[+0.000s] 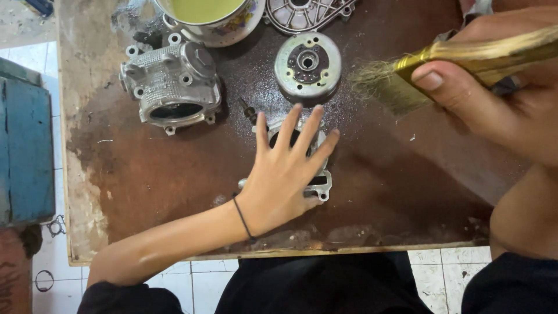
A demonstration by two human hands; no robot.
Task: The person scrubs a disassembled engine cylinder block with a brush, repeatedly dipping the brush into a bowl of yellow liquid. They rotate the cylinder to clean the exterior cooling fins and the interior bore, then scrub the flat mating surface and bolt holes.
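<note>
My left hand (pixel 286 168) lies flat with fingers spread on a silver engine cylinder block (pixel 321 185) in the middle of a brown wooden table (pixel 163 192). Most of the block is hidden under the palm. My right hand (pixel 500 99) is raised at the right and grips a paintbrush (pixel 407 75) with a brass ferrule and worn pale bristles that point left, above the table. A round metal flywheel (pixel 307 64) sits just beyond my left fingertips.
A silver cylinder head (pixel 171 87) stands at the back left. A bowl of yellowish liquid (pixel 203 11) and a metal engine cover (pixel 305 13) sit at the far edge. A blue wooden box (pixel 23 151) stands left of the table. White floor tiles lie below.
</note>
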